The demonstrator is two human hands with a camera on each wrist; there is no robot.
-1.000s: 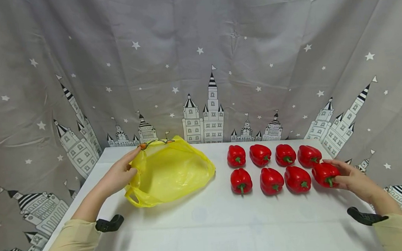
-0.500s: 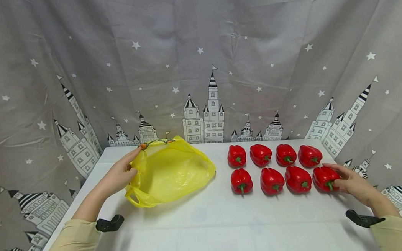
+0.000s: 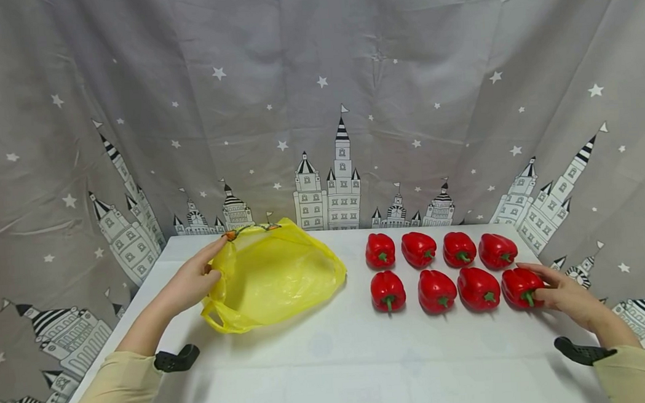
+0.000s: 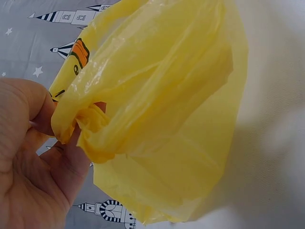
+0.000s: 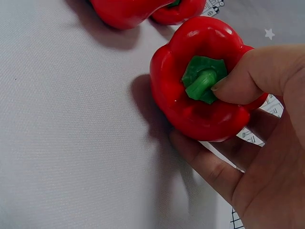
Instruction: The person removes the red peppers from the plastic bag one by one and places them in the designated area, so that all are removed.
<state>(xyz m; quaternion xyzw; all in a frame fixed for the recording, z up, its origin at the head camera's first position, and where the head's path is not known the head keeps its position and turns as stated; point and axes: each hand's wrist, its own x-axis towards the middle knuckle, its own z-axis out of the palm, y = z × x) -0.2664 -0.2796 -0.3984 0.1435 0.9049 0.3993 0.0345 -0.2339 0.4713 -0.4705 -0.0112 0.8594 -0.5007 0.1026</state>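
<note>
My left hand (image 3: pixel 195 282) grips the gathered edge of a yellow plastic bag (image 3: pixel 283 278), whose mouth spreads toward me on the left half of the table. In the left wrist view the bag (image 4: pixel 190 114) bunches between thumb and fingers. At the far right of the front row, my right hand (image 3: pixel 569 294) holds a red bell pepper (image 3: pixel 518 282). The right wrist view has the thumb beside the green stem of this pepper (image 5: pixel 167 81), with fingers curled beneath and behind it. Neighbouring it in the row is another red pepper (image 3: pixel 479 289).
Several more red bell peppers stand in two rows, among them a back-row pepper (image 3: pixel 497 250) and a front-left pepper (image 3: pixel 388 291). All rest on a white table (image 3: pixel 333 379). A grey curtain (image 3: pixel 270 75) with castles and stars hangs behind it.
The right hand and its pepper have shifted slightly left and down, into line with the front row, then stayed still. The left hand and bag have not visibly moved.
</note>
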